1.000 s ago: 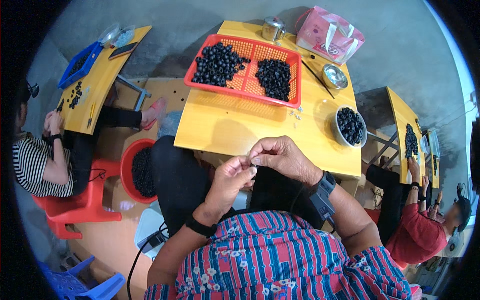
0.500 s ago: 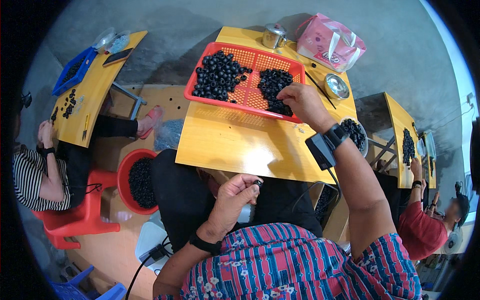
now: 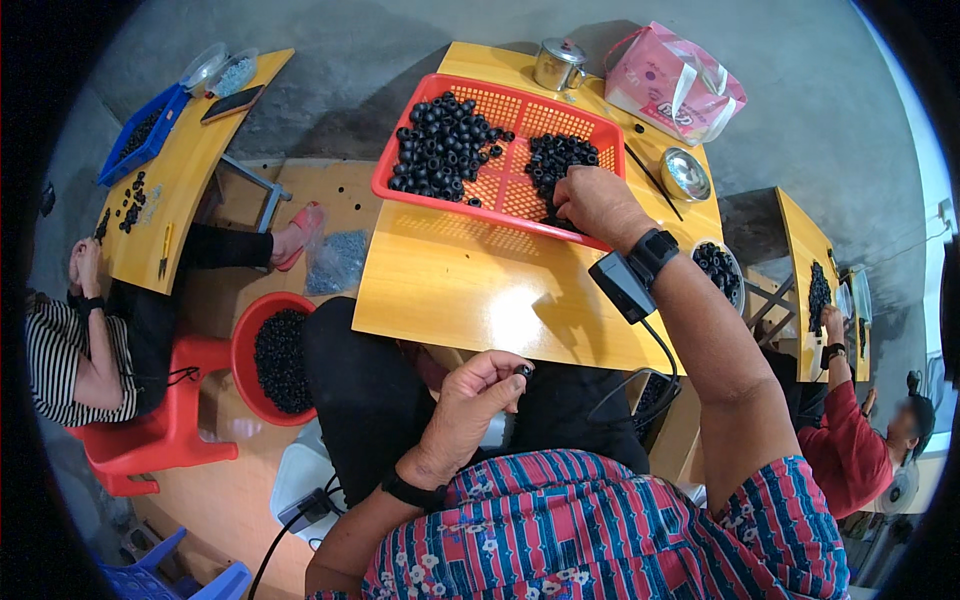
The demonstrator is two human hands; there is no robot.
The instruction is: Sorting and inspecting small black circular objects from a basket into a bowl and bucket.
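Left hand [image 3: 460, 408] just off the desk's [image 3: 440, 290] near edge, thumb and forefinger pinching one small black ring [image 3: 525, 371]. White tub [image 3: 740, 290] of black parts by the right edge. Right hand [image 3: 602, 205] over the near rim of the red basket [image 3: 490, 214], fingers bent at the right pile [image 3: 562, 155] of black parts; cannot tell whether it grips one. Left pile [image 3: 440, 150] in same basket. Metal bowl [image 3: 686, 176] near right edge; lidded metal cup [image 3: 558, 66], far edge.
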